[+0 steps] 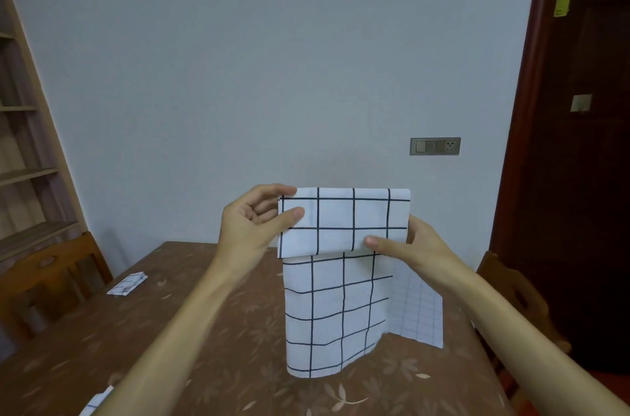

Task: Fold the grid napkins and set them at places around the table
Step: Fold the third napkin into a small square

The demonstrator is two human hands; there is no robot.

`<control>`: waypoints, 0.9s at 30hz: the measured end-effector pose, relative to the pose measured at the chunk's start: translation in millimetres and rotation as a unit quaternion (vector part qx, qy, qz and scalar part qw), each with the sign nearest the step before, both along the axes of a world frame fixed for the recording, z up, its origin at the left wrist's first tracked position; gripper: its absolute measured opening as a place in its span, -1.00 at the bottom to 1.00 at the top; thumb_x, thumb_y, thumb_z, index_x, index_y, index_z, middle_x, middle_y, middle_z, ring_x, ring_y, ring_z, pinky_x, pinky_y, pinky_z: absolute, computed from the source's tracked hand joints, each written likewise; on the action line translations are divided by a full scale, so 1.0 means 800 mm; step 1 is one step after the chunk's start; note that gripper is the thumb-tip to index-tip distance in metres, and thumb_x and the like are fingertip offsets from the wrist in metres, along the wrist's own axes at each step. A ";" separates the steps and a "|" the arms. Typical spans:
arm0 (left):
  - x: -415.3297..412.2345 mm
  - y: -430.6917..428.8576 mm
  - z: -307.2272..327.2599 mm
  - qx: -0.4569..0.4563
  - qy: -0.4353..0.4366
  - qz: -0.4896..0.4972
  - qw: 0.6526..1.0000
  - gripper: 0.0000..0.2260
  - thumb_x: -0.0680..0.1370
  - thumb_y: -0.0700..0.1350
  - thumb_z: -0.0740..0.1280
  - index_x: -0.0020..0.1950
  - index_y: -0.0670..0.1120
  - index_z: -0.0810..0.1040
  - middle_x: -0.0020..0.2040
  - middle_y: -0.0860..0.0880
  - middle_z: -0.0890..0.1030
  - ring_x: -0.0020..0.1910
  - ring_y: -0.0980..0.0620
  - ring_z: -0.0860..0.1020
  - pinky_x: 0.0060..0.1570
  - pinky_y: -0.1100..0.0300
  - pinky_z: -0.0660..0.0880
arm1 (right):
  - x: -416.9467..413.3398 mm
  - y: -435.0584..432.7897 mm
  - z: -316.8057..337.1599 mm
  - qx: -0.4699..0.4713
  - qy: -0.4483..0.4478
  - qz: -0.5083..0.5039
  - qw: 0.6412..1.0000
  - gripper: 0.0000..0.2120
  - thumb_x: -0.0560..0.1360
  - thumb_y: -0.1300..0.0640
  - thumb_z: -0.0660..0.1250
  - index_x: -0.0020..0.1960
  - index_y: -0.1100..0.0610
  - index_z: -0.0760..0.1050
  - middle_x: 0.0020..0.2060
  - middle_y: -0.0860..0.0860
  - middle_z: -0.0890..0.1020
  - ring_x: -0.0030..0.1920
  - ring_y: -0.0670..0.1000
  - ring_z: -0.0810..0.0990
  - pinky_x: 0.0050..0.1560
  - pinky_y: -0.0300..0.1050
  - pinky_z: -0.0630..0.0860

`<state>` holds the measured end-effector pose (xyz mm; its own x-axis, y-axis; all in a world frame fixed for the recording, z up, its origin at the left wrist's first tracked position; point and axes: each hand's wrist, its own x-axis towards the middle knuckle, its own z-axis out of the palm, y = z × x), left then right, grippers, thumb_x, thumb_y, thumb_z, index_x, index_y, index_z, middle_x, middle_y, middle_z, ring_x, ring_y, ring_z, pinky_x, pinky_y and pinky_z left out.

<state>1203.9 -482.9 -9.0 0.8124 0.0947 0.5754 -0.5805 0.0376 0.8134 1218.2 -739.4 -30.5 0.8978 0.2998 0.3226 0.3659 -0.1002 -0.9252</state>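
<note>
The left hand [250, 224] pinches the left end of a grid napkin [344, 221]. Its thumb lies on the front face, its forefinger runs along the top edge, and the other fingers curl behind. The right hand [414, 246] grips the lower right of the same folded band, with the thumb pressed on the front and the fingers hidden behind the cloth. Together they hold the napkin in the air above the table [204, 330], somewhat toward its right edge.

The napkin is white with dark, widely spaced grid lines. Its top is folded forward over itself into a flat horizontal band. Below the band the rest hangs as a long, slightly curved panel whose lower end comes down close to the tabletop; I cannot tell whether it touches.

Behind that panel, near the table's right edge, a finer-gridded cloth [417, 310] shows; I cannot tell whether it lies flat or hangs. A small folded napkin [128, 284] lies at the table's left edge, beside a wooden chair [51, 265]. The tip of another gridded cloth [97, 403] shows at the near left corner. A brown leaf-patterned cover is spread over the table.
</note>
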 end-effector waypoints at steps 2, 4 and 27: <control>0.000 -0.002 0.002 -0.011 0.005 -0.013 1.000 -0.61 0.45 -0.33 0.49 0.24 -0.07 0.60 -0.10 -0.04 0.73 -0.13 0.03 0.69 -0.13 0.26 0.60 | 0.002 0.003 -0.007 0.019 0.005 -0.006 1.000 -0.69 0.46 0.16 0.49 0.19 0.08 0.61 0.05 -0.08 0.74 0.09 -0.06 0.71 0.07 -0.24 0.62; 0.000 -0.003 0.001 -0.020 0.027 -0.024 0.999 -0.55 0.47 -0.27 0.47 0.34 -0.04 0.53 -0.06 -0.10 0.74 -0.12 0.00 0.71 -0.17 0.22 0.62 | 0.004 0.006 -0.009 0.045 0.005 -0.031 0.998 -0.77 0.45 0.22 0.50 0.10 0.15 0.66 -0.02 -0.01 0.76 0.02 0.03 0.74 -0.01 -0.20 0.65; 0.006 0.021 -0.027 0.033 0.070 -0.002 0.997 -0.83 0.50 -0.28 0.46 0.08 -0.22 0.67 -0.02 -0.10 0.75 -0.01 -0.08 0.73 -0.05 0.15 0.66 | 0.004 0.006 0.003 0.049 -0.019 0.015 0.998 -0.70 0.42 0.07 0.44 0.15 0.07 0.64 0.04 -0.04 0.75 0.06 -0.03 0.72 0.02 -0.21 0.64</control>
<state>1208.4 -466.4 -30.5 0.8851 0.0567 0.4619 -0.4617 -0.0172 0.8869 1221.7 -734.8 -28.0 0.8754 0.2921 0.3851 0.4020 0.0024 -0.9156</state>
